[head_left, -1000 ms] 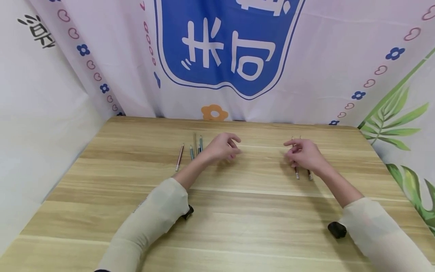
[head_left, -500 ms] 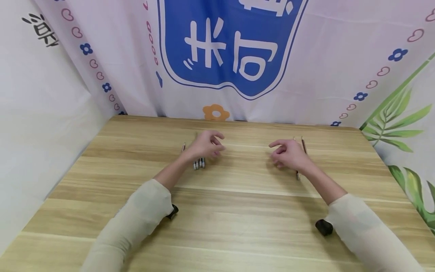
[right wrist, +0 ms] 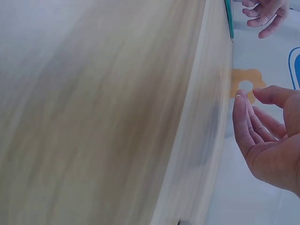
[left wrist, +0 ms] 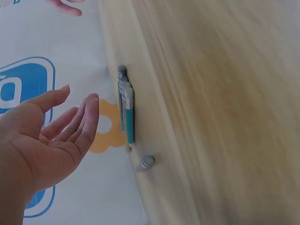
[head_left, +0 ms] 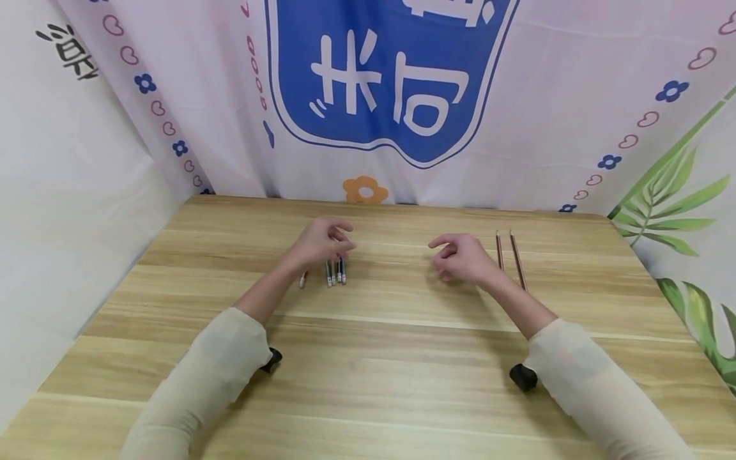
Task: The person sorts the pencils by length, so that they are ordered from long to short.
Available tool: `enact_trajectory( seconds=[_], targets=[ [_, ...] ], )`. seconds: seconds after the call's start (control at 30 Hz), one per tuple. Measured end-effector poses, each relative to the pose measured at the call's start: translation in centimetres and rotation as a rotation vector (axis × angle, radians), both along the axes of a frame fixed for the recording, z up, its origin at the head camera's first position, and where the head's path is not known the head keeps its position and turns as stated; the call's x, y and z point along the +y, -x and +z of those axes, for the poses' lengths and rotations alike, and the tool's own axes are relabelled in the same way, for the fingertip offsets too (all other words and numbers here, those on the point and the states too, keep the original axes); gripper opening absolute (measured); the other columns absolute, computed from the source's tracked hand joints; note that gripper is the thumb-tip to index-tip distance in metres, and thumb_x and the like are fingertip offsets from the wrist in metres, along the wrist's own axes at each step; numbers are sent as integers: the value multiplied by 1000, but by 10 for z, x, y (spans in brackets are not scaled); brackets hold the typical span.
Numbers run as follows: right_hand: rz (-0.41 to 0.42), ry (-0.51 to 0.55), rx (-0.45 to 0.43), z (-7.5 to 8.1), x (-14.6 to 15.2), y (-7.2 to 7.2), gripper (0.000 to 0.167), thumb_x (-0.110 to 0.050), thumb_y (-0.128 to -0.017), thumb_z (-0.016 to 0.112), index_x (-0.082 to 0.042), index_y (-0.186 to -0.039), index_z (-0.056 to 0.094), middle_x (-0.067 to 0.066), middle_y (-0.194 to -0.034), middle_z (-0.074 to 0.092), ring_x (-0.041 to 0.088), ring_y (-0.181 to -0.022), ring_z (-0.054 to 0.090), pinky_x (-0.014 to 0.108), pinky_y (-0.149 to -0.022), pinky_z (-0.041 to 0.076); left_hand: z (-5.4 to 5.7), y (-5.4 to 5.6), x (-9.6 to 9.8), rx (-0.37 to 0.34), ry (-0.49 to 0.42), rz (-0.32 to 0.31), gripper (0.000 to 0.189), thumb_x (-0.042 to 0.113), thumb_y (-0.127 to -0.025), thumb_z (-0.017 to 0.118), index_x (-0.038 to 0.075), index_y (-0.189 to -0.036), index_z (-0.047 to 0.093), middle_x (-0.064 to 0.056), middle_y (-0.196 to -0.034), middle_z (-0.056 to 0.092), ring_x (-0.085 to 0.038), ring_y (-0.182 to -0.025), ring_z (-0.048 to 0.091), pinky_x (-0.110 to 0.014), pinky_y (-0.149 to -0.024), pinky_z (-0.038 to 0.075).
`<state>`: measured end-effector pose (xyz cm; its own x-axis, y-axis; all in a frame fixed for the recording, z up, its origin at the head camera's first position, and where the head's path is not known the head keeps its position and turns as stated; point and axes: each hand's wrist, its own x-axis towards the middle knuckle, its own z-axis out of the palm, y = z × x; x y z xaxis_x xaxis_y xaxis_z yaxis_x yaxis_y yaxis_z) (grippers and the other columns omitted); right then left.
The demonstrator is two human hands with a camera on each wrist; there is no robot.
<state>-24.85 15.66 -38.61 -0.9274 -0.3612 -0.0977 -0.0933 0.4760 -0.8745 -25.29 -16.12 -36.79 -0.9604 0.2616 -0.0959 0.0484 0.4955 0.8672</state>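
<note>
The right hand (head_left: 462, 257) was moved off 2 red pencils (head_left: 518, 259), likely done with; its fingers and those of the left hand (head_left: 322, 243) are loose.

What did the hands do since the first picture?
The left hand moved left, toward the blue-green pencils. The right hand moved left too, away from the two reddish pencils. Nothing was picked up or let go. The pencils I can see stayed put.
</note>
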Motion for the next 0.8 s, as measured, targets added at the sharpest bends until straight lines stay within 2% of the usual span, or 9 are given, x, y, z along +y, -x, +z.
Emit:
enact_trajectory(
  seconds=[0.17, 0.43, 0.63, 0.8],
  targets=[
    [12, 17, -9, -1, -13, 1, 42, 7, -92, 63, 13, -133, 58, 27, -99, 72, 24, -69, 72, 33, -66, 67, -3, -1, -8, -4, -22, 8, 48, 4, -97, 71, -11, -139, 54, -25, -111, 67, -35, -87, 71, -38, -75, 66],
    [30, 61, -25, 0, -33, 2, 43, 7, -91, 63, 12, -133, 58, 27, -103, 72, 25, -74, 72, 36, -67, 67, -4, -1, -20, -6, -48, 18, 44, 1, -97, 68, -12, -138, 55, -29, -114, 66, -34, -87, 70, -32, -74, 66],
    [44, 62, -23, 2, -48, 4, 42, 6, -91, 62, 11, -133, 59, 26, -101, 73, 20, -74, 70, 34, -65, 66, -4, -1, -29, -1, -34, 37, 45, 0, -97, 68, -12, -138, 55, -28, -113, 66, -25, -84, 70, -36, -80, 66],
    [49, 64, -29, 3, -59, 6, 41, 6, -92, 63, 10, -132, 61, 24, -99, 73, 20, -74, 69, 32, -64, 65, -4, 0, -39, 14, 3, 48, 45, 1, -98, 67, -11, -139, 55, -28, -111, 67, -32, -86, 71, -41, -79, 66]
  ],
)
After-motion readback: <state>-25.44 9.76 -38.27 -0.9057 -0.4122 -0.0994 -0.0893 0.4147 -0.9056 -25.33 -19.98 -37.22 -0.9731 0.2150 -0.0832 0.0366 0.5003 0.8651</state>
